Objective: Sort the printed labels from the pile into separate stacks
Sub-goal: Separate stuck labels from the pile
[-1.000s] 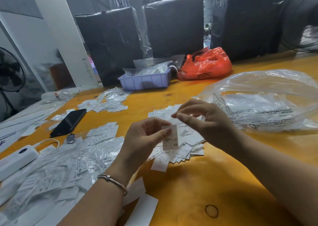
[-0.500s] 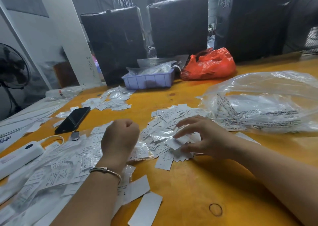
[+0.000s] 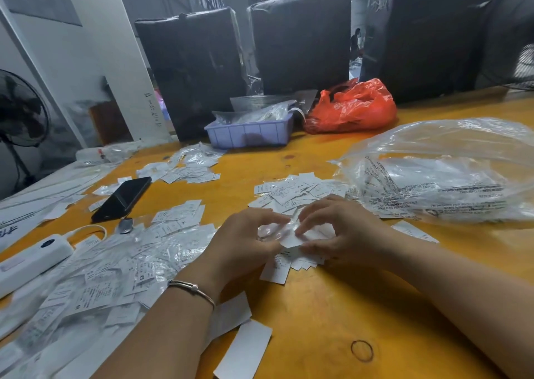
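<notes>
Head view has your left hand (image 3: 245,240) and right hand (image 3: 344,234) meeting over the near edge of the pile of printed labels (image 3: 294,196), which lies on the yellow table (image 3: 361,306) just past centre. Both hands have fingers curled, and between them they pinch a small clear sleeve with a white label (image 3: 289,238) in it, held just above the pile; your left fingertips grip its left end, your right thumb and forefinger its right end. A thin bracelet (image 3: 192,287) circles your left wrist. At 9 o'clock from your hands a wide spread of sleeved labels (image 3: 115,269) covers the table, with a black phone (image 3: 122,198) beyond it at 10 o'clock and a white power bank (image 3: 29,258) at the far left edge. A smaller scatter of labels (image 3: 187,167) sits at 11 o'clock, near a lilac tray (image 3: 248,131). An orange bag (image 3: 351,107) lies at 1 o'clock, just beside the tray, and a large clear plastic bag (image 3: 442,170) at 2 o'clock, touching the pile's right side. Two blank white strips (image 3: 245,347) lie at 6 o'clock, by your left forearm.
</notes>
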### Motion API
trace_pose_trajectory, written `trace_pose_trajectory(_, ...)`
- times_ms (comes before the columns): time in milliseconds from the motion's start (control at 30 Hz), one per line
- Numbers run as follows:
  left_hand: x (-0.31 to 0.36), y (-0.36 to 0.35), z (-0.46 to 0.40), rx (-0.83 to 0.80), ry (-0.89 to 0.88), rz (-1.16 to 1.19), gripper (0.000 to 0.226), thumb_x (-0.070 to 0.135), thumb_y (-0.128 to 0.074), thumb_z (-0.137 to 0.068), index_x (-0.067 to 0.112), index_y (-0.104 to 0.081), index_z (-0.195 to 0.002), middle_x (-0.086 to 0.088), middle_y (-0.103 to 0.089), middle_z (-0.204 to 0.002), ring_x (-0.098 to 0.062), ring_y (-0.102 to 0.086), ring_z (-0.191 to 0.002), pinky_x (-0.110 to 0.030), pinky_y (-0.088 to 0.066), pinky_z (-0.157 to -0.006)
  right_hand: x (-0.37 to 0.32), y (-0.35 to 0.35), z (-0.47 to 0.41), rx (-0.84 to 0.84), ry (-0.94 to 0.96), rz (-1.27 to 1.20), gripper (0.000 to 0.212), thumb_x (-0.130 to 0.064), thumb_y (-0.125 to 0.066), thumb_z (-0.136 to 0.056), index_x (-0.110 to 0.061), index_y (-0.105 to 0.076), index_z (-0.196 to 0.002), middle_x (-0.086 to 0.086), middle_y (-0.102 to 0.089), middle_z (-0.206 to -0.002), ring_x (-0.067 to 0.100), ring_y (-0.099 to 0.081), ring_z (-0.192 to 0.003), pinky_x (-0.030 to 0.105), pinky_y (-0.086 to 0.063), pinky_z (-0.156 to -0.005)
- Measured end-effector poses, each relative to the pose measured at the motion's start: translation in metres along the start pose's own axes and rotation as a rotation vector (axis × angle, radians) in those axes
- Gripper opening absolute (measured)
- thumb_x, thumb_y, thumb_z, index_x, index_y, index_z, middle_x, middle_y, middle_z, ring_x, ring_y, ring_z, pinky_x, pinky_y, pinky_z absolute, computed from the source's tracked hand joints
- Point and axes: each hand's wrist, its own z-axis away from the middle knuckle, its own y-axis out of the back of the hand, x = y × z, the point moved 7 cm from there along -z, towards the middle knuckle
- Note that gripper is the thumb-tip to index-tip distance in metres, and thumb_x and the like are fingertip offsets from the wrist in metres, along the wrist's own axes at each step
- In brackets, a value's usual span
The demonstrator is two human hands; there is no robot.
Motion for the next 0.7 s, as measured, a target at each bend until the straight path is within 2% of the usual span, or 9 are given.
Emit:
trace_pose_trajectory(133, -0.002, 0.003, -0.001, 0.022, -0.008, -0.029, 0.027, 0.026, -0.071, -0.082, 0.036, -0.073, -0.107, 0.016, -0.068, -0.117, -0.005, -0.057, -0.112, -0.029, -0.047, -0.094, 0.000, 0.004, 0.000, 0.038, -0.024, -0.069, 0.014, -0.034, -0.070, -0.085, -0.023, -0.075, -0.090, -0.013, -0.066, -0.107, 0.008, -0.051, -0.107, 0.033, -0.041, -0.093)
trace_pose_trajectory(233, -0.006, 0.004, -0.001, 0.048, 0.014, -0.029, 0.017, 0.035, -0.075, -0.083, 0.037, -0.075, -0.100, 0.014, -0.070, -0.112, -0.006, -0.058, -0.106, -0.036, -0.050, -0.091, 0.000, 0.014, 0.000, 0.124, -0.052, -0.179, 0.007, -0.021, -0.070, -0.086, -0.016, -0.074, -0.086, -0.007, -0.069, -0.100, 0.010, -0.057, -0.100, 0.036, -0.044, -0.092)
trace_pose_trajectory(367, -0.005, 0.004, -0.002, 0.056, -0.014, -0.071, 0.023, 0.048, -0.076, -0.078, 0.038, -0.076, -0.099, 0.018, -0.070, -0.109, 0.000, -0.058, -0.104, -0.024, -0.047, -0.086, 0.008, 0.031, 0.002, 0.301, -0.134, -0.297, 0.010, -0.014, -0.065, -0.088, -0.008, -0.073, -0.089, 0.002, -0.072, -0.091, 0.016, -0.065, -0.088, 0.035, -0.052, -0.083)
trace_pose_trajectory(467, 0.003, 0.009, -0.002, 0.150, -0.080, -0.093, 0.013, 0.039, -0.076, -0.081, 0.032, -0.078, -0.092, 0.024, -0.071, -0.096, 0.005, -0.058, -0.087, -0.011, -0.041, -0.074, 0.019, 0.038, 0.006, 0.422, -0.214, -0.430, 0.012, -0.009, -0.060, -0.092, -0.004, -0.069, -0.088, 0.005, -0.072, -0.082, 0.016, -0.068, -0.075, 0.031, -0.053, -0.066)
trace_pose_trajectory(533, 0.004, 0.011, -0.002, 0.182, -0.100, -0.047, 0.007, 0.033, -0.076, -0.083, 0.029, -0.078, -0.088, 0.032, -0.066, -0.082, 0.010, -0.060, -0.081, -0.007, -0.040, -0.071, 0.025, 0.038, 0.008, 0.457, -0.267, -0.515, 0.011, -0.007, -0.057, -0.093, -0.003, -0.066, -0.089, 0.007, -0.071, -0.078, 0.018, -0.068, -0.065, 0.029, -0.051, -0.060)
trace_pose_trajectory(633, 0.002, 0.013, -0.002, 0.199, -0.090, 0.046, 0.006, 0.025, -0.074, -0.086, 0.025, -0.078, -0.091, 0.027, -0.067, -0.081, 0.012, -0.062, -0.086, -0.004, -0.042, -0.075, 0.033, 0.034, 0.008, 0.446, -0.314, -0.586, 0.010, -0.003, -0.056, -0.091, -0.005, -0.062, -0.100, 0.009, -0.073, -0.079, 0.023, -0.069, -0.061, 0.038, -0.052, -0.066)
trace_pose_trajectory(700, 0.004, 0.016, -0.001, 0.216, -0.085, 0.099, 0.007, 0.018, -0.073, -0.087, 0.021, -0.077, -0.091, 0.017, -0.072, -0.088, 0.005, -0.065, -0.089, -0.010, -0.048, -0.080, 0.036, 0.031, 0.008, 0.437, -0.338, -0.684, 0.027, 0.001, -0.057, -0.090, -0.011, -0.057, -0.114, 0.013, -0.073, -0.078, 0.025, -0.070, -0.062, 0.042, -0.054, -0.069)
